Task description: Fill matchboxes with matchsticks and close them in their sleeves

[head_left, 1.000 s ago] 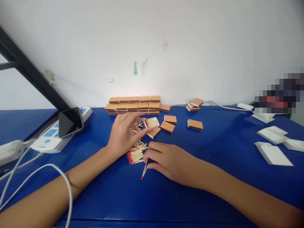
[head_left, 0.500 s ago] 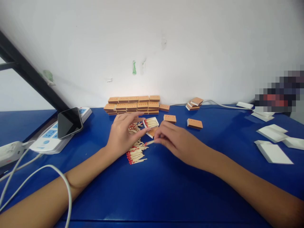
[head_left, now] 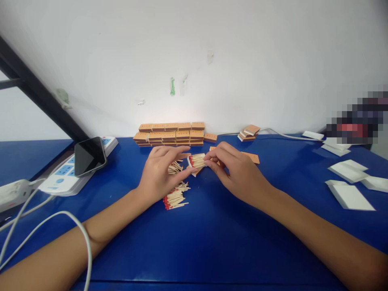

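Head view: both hands meet over the blue bench (head_left: 212,242), a little toward its far edge. The left hand (head_left: 160,171) lies palm down over a loose pile of matches (head_left: 176,196), its grip released, with the fingers spread and the fingertips touching the near left side of the open match tray (head_left: 196,161). The right hand (head_left: 239,171) comes in from the right; its grip is pinched at the tray's right end, thumb and forefinger closed together over the red-tipped matches lying in it, though whether a single match sits between them cannot be told. The tray lies on an orange sleeve (head_left: 197,171), just beside the pile.

Against the wall at the far edge stands a row of stacked orange matchboxes (head_left: 169,134), with a smaller heap (head_left: 248,132) further right. Near the left edge a phone (head_left: 89,155) leans on a power strip (head_left: 65,173). White folded cards (head_left: 348,196) lie toward the right edge.
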`<state>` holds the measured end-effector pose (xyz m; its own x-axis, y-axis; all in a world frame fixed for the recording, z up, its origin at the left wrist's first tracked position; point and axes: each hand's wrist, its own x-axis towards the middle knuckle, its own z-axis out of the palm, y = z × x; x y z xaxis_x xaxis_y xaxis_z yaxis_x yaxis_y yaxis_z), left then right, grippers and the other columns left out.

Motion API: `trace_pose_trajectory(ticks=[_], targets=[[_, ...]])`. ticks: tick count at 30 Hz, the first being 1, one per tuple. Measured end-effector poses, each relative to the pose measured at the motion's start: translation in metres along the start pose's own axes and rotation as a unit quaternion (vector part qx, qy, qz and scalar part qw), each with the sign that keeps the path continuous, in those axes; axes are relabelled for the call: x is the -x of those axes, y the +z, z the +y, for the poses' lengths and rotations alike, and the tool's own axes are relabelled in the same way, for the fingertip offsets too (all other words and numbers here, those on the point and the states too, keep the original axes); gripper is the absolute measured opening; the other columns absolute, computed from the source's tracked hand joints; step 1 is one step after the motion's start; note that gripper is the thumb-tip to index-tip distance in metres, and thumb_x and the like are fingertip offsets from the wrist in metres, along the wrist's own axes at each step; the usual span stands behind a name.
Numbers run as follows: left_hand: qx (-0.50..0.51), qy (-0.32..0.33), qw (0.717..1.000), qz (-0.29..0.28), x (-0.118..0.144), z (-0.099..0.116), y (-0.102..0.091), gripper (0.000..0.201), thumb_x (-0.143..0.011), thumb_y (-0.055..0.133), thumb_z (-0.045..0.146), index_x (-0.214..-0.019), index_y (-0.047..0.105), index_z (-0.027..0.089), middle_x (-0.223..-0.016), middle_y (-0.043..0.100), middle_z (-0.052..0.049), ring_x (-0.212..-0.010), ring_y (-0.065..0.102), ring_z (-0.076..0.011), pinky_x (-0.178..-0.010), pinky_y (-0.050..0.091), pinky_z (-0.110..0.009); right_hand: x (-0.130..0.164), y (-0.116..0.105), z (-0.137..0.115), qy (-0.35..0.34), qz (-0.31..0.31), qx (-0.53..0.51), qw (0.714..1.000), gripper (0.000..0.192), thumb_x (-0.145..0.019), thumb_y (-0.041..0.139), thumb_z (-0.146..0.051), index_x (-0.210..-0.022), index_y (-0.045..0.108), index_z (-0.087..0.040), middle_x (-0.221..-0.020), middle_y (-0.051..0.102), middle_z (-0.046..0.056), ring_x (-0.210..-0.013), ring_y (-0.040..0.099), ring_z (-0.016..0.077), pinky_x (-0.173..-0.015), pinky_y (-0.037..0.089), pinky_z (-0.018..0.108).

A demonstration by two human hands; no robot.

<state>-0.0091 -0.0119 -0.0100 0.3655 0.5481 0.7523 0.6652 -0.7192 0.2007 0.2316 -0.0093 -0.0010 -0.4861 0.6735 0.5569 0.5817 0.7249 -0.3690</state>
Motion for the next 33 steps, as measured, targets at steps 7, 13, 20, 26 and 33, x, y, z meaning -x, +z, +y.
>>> trace_pose_trajectory(ticks=[7, 13, 20, 26, 33], targets=[[-0.011, -0.044, 0.999, 0.001, 0.000, -0.005, 0.001, 0.050, -0.086, 0.085, 0.038, -0.128, 0.062, 0.025, -0.108, 0.081, -0.001, -0.108, 0.074, -0.0239, -0.096, 0.050, -0.039, 0.017, 0.021, -0.026, -0.057, -0.136, -0.076, 0.986, 0.008, -0.102, 0.061, -0.022, -0.099, 0.068, -0.019, -0.100, 0.066, 0.005, -0.089, 0.063, 0.0176, -0.079, 0.049, 0.031], [-0.005, -0.048, 0.999, 0.001, 0.000, -0.005, 0.002, 0.051, -0.086, 0.085, 0.040, -0.129, 0.062, 0.026, -0.108, 0.081, -0.001, -0.107, 0.074, -0.0239, -0.097, 0.050, -0.040, 0.022, 0.030, -0.039, -0.041, -0.200, -0.071, 0.976, 0.010, -0.102, 0.061, -0.019, -0.095, 0.068, -0.017, -0.096, 0.064, 0.003, -0.084, 0.061, 0.0156, -0.071, 0.046, 0.029], [-0.005, -0.050, 0.999, 0.001, 0.000, -0.005, 0.001, 0.050, -0.086, 0.085, 0.039, -0.129, 0.063, 0.027, -0.108, 0.081, -0.001, -0.107, 0.074, -0.0247, -0.097, 0.051, -0.040, 0.021, 0.028, -0.037, -0.021, -0.213, 0.012, 0.977, 0.012, -0.102, 0.061, -0.014, -0.090, 0.062, -0.017, -0.093, 0.062, 0.003, -0.077, 0.059, 0.0160, -0.066, 0.044, 0.030], [-0.002, -0.049, 0.999, -0.002, -0.001, -0.004, 0.001, 0.051, -0.085, 0.086, 0.039, -0.129, 0.062, 0.027, -0.109, 0.081, -0.001, -0.107, 0.074, -0.0248, -0.097, 0.051, -0.040, 0.024, 0.029, -0.044, -0.055, -0.208, -0.001, 0.977, 0.011, -0.102, 0.060, -0.014, -0.091, 0.061, -0.017, -0.093, 0.061, 0.002, -0.077, 0.059, 0.0152, -0.065, 0.043, 0.029], [-0.004, -0.052, 0.999, -0.002, -0.001, -0.003, 0.001, 0.052, -0.085, 0.086, 0.039, -0.129, 0.062, 0.026, -0.108, 0.081, -0.001, -0.106, 0.075, -0.0254, -0.097, 0.051, -0.041, 0.027, 0.036, -0.054, -0.050, -0.222, -0.010, 0.974, 0.011, -0.103, 0.058, -0.018, -0.093, 0.063, -0.018, -0.095, 0.063, 0.003, -0.080, 0.059, 0.0162, -0.065, 0.042, 0.030]])
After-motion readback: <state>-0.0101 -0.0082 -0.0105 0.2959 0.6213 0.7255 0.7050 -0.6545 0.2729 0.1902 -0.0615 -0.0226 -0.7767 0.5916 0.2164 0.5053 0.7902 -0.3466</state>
